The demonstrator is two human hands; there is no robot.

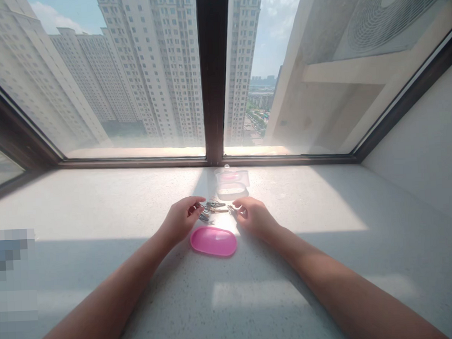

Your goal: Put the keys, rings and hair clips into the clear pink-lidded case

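Several small, slim metal pieces (215, 207), silver and dark, lie in a loose heap on the pale sill; they look like hair clips, but are too small to be sure. At the heap's left side my left hand (183, 217) has its fingers curled in, and what they hold is hard to make out. On the right, the closed fingertips of my right hand (252, 214) pinch a small silver metal piece (231, 209). A pink oval lid or shallow tray (214, 241) lies just nearer to me. Behind the heap stands a clear plastic box (232, 181).
The speckled stone sill (217, 310) runs up to a large window with a dark upright frame bar (214, 80). A white wall (416, 146) bounds the right side. Bright sun patches and shadows cross the sill. A blurred-out patch (9, 269) is at the left edge.
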